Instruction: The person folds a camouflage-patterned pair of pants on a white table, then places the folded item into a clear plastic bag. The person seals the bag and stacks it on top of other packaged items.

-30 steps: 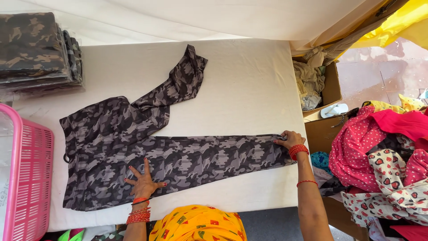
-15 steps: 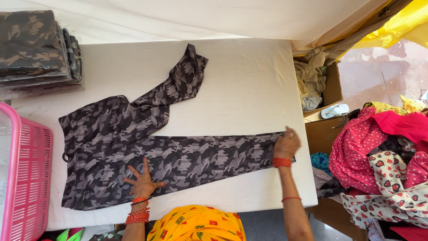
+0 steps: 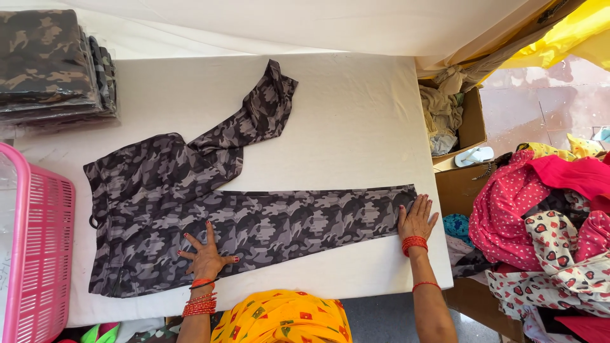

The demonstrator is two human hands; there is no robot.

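Note:
Grey camouflage trousers (image 3: 190, 209) lie on a white-covered table (image 3: 356, 121). One leg stretches flat to the right; the other bends up toward the table's middle. My left hand (image 3: 206, 254) presses flat, fingers spread, on the thigh of the straight leg. My right hand (image 3: 416, 219) rests flat on the cuff end of that leg near the table's right edge. Both wrists wear red bangles. Neither hand grips anything.
A stack of folded camouflage garments in clear wrap (image 3: 54, 63) sits at the back left. A pink plastic basket (image 3: 35, 248) stands at the left edge. A cardboard box with cloths (image 3: 454, 121) and a heap of colourful clothes (image 3: 553, 209) lie to the right.
My right hand lifted off the leg's cuff, then came back down flat on it. My left hand stayed put on the thigh.

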